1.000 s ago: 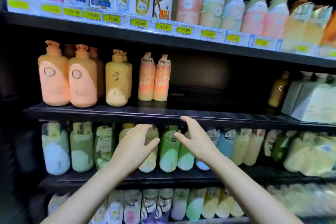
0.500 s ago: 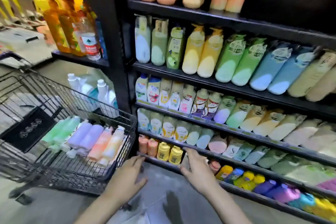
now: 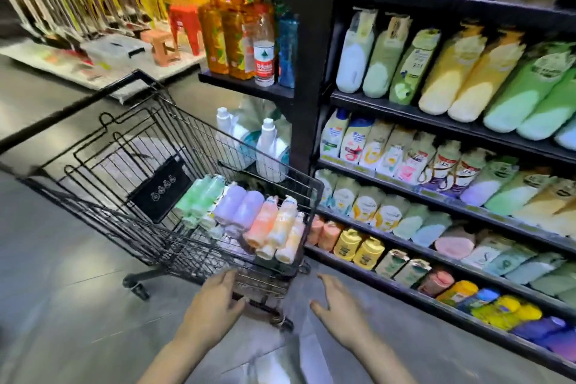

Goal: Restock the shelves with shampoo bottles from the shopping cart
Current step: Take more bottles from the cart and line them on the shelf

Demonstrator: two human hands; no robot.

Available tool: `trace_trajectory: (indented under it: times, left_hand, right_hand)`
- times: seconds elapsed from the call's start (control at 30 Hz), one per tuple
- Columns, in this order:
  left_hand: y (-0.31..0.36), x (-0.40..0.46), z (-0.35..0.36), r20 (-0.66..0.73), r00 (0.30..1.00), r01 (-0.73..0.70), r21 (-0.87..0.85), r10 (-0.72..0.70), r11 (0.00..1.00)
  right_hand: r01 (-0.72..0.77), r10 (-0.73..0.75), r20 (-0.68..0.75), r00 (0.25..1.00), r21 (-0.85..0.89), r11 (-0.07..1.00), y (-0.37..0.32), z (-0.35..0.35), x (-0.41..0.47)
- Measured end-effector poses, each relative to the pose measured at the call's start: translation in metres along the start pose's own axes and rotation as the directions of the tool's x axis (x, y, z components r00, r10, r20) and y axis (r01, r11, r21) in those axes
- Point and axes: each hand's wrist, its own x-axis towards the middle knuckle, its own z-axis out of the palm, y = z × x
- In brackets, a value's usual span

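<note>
Shampoo bottles (image 3: 249, 218), green, lilac, orange and yellow plastic, lie side by side in the black wire shopping cart (image 3: 131, 165). My left hand (image 3: 215, 305) hovers just below the cart's near end, fingers relaxed, holding nothing. My right hand (image 3: 339, 309), right of the cart, is spread and empty. Black stocked shelves (image 3: 452, 121) stand right of the cart.

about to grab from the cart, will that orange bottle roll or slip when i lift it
The orange bottle lies on its side, wedged between neighbours in the cart, so it probably won't roll until lifted out. It looks rounded and smooth, so likely a bit slippery. If full, probably heavy for its size; a firm grip seems wise.
</note>
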Motion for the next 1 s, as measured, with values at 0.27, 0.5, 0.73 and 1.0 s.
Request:
trace_trajectory:
  times: [0.27,0.5,0.73,1.0]
  left_hand:
    - [-0.097,0.033,-0.056,-0.011,1.000,0.012,-0.029,-0.013,1.000]
    - [-0.114,0.089,-0.065,0.062,0.992,-0.116,0.014,0.114,0.993]
    - [-0.110,0.162,-0.064,0.135,0.968,-0.218,0.049,0.210,0.975]
    - [-0.106,0.245,-0.036,0.341,0.918,-0.284,0.203,0.205,0.937]
  right_hand:
    - [-0.118,0.121,-0.025,0.992,0.115,0.986,-0.075,0.056,0.020]
    - [-0.182,0.187,-0.010,0.982,0.196,0.964,-0.100,0.066,0.048]
    - [-0.220,0.220,0.022,0.975,0.139,0.965,-0.104,0.056,0.123]
    - [-0.358,0.345,0.138,0.928,0.078,0.931,-0.075,0.066,0.196]
